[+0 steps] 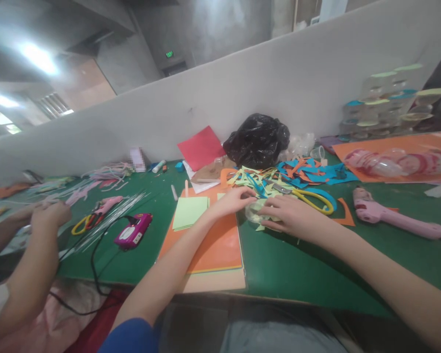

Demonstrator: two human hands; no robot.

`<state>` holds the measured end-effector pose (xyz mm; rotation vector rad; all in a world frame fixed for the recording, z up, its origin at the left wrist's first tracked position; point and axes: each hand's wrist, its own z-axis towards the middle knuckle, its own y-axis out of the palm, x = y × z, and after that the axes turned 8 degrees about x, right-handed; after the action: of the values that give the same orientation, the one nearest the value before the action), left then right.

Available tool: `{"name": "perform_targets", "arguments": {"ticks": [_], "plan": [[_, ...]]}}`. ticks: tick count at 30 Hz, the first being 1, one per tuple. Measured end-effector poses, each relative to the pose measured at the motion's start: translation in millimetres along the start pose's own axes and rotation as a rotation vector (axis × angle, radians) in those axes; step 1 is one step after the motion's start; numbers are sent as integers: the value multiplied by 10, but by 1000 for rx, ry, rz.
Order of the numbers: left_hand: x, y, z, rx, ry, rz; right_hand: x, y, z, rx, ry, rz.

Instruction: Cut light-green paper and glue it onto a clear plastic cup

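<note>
My left hand [235, 200] is at the left edge of a clear plastic cup [255, 212], its fingers bent together; what they hold, if anything, is too small to make out. My right hand [284, 213] reaches over the cup's right side with its fingers apart, touching or nearly touching it. Just behind the hands lie scissors with yellow handles [314, 201] and a pile of yellow-green paper scraps [248, 176]. Light green paper sheets [191, 212] rest on orange sheets [220, 247], under and beside my left forearm.
A pink glue gun [400, 215] lies at the right, below clear cups on orange paper [389, 164]. Behind stands a black plastic bag [259, 139]. At the left, another person's hands [51, 213] are near a magenta box [134, 231] with a black cable.
</note>
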<state>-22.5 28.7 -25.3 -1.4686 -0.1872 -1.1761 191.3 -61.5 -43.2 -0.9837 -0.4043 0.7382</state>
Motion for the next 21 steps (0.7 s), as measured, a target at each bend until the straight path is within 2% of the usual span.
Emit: {"name": "perform_targets", "arguments": {"ticks": [5, 9, 13, 16, 21], "plan": [[-39, 27, 9, -72, 17, 7, 77, 23, -25, 23, 9, 18], [-27, 31, 18, -33, 26, 45, 117, -70, -33, 30, 69, 118], [73, 14, -8, -9, 32, 64, 135, -292, -33, 165, 294, 320], [149, 32, -52, -8, 89, 133, 133, -438, -21, 257, 454, 426], [199, 162, -116, -1, 143, 315, 119, -454, 9, 265, 524, 451]]}}
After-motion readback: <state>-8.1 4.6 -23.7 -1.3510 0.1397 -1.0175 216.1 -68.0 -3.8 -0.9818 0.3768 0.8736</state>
